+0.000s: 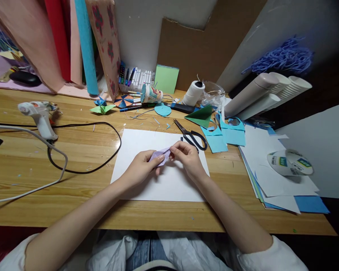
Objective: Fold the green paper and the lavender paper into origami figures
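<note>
A small piece of folded purple paper [161, 153] is held between both hands above a white sheet of paper [138, 143]. My left hand [142, 163] grips its left side, the thumb lying across the front. At the upper right corner, my right hand [188, 156] pinches the edge between thumb and fingers. Some of the fingertips are hidden behind the paper. Black-handled scissors [190, 136] lie partly on the sheet's upper right corner, just beyond my right hand. A small dark stick-like piece [182, 139] is close to them.
A glue gun [39, 118] and looping cables [84, 172] occupy the left. Along the back are markers [141, 77], a paper cup [152, 94], a thread spool [194, 93] and folded green paper [201, 116]. Blue paper scraps [233, 132], stacked sheets [271, 188] and a tape roll [289, 162] are at right.
</note>
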Tool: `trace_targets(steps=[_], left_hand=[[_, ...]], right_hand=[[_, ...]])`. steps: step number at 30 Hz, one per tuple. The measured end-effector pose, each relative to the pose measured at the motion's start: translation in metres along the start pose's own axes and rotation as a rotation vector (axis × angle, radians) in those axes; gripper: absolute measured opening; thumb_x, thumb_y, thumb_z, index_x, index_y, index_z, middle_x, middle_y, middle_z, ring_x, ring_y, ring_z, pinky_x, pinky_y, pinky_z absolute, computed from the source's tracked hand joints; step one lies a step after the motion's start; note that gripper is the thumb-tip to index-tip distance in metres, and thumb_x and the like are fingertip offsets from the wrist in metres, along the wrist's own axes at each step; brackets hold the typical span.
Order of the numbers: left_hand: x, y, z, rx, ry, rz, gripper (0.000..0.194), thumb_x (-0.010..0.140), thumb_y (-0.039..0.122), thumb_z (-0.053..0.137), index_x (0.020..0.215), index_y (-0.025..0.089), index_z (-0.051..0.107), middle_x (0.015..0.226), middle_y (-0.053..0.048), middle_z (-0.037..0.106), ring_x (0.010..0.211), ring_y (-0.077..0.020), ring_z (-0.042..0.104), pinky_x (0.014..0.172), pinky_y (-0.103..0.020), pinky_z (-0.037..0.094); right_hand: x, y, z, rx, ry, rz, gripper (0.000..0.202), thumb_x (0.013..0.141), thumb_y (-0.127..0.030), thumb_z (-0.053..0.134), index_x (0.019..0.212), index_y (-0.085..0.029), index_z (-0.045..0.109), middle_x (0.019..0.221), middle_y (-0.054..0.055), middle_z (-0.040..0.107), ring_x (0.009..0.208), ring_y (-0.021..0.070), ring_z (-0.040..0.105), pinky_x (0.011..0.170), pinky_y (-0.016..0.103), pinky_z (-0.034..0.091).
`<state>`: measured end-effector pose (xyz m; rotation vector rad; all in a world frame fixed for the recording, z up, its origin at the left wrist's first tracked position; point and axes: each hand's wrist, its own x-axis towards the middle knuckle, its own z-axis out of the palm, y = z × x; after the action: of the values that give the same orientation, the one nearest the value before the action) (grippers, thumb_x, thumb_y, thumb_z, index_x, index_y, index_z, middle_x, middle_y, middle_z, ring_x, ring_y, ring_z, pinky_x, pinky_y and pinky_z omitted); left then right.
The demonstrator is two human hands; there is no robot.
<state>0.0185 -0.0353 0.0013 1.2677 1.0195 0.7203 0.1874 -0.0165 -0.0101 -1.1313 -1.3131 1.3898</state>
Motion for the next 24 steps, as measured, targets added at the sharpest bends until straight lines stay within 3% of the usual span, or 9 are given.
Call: trace_targets(steps=[3, 7, 11, 17, 21, 24], left_hand=[[0.001, -0.002, -0.001, -0.056, -0.019, -0.021, 0.032, 0.083, 0.039, 0.049, 0.064, 0.014, 0.055, 0.049, 0.003, 0.049, 0.047, -0.0083, 0.035, 0.048, -0.022, 0.024], [-0.002, 0.000, -0.001, -0.071, -0.089, -0.027, 0.033, 0.083, 0.038, 0.050, 0.062, 0.013, 0.055, 0.050, 0.002, 0.050, 0.048, -0.0084, 0.037, 0.049, -0.022, 0.025], [-0.003, 0.001, 0.000, -0.023, -0.156, -0.017, 0.039, 0.084, 0.039, 0.049, 0.054, 0.013, 0.052, 0.049, 0.002, 0.048, 0.049, -0.0081, 0.037, 0.051, -0.022, 0.026], [-0.003, 0.000, 0.000, -0.098, -0.195, -0.075, 0.041, 0.086, 0.043, 0.044, 0.062, 0.012, 0.057, 0.049, 0.002, 0.046, 0.046, -0.0076, 0.032, 0.047, -0.022, 0.024], [-0.003, 0.008, -0.001, -0.171, -0.190, -0.178, 0.034, 0.081, 0.043, 0.052, 0.082, 0.011, 0.060, 0.066, -0.004, 0.063, 0.045, -0.0068, 0.042, 0.049, -0.021, 0.034], [-0.002, 0.010, -0.002, -0.150, -0.174, -0.214, 0.036, 0.078, 0.043, 0.057, 0.087, 0.009, 0.060, 0.073, -0.010, 0.068, 0.046, -0.0093, 0.052, 0.048, -0.022, 0.040]], right_hand=[[0.001, 0.000, -0.002, -0.078, -0.086, 0.009, 0.035, 0.085, -0.045, 0.049, 0.064, -0.017, 0.054, 0.058, -0.001, 0.054, 0.054, 0.0108, 0.051, 0.054, 0.023, 0.041], [-0.003, -0.002, -0.002, -0.319, -0.161, -0.106, 0.037, 0.088, -0.044, 0.044, 0.062, -0.018, 0.049, 0.054, -0.004, 0.045, 0.051, 0.0092, 0.043, 0.051, 0.022, 0.033], [-0.005, -0.004, -0.004, -0.535, -0.172, -0.247, 0.039, 0.087, -0.036, 0.048, 0.053, -0.017, 0.045, 0.051, -0.004, 0.042, 0.050, 0.0083, 0.038, 0.050, 0.022, 0.028], [-0.003, -0.005, -0.009, -0.689, -0.112, -0.353, 0.034, 0.085, -0.030, 0.053, 0.054, -0.017, 0.052, 0.050, -0.003, 0.049, 0.048, 0.0088, 0.041, 0.051, 0.023, 0.029], [-0.003, -0.004, -0.009, -0.688, -0.061, -0.340, 0.036, 0.086, -0.032, 0.051, 0.053, -0.018, 0.052, 0.050, -0.003, 0.048, 0.047, 0.0093, 0.041, 0.050, 0.023, 0.029], [-0.002, -0.003, -0.009, -0.682, -0.075, -0.319, 0.036, 0.087, -0.033, 0.051, 0.054, -0.017, 0.053, 0.050, -0.003, 0.048, 0.048, 0.0094, 0.041, 0.050, 0.023, 0.030]])
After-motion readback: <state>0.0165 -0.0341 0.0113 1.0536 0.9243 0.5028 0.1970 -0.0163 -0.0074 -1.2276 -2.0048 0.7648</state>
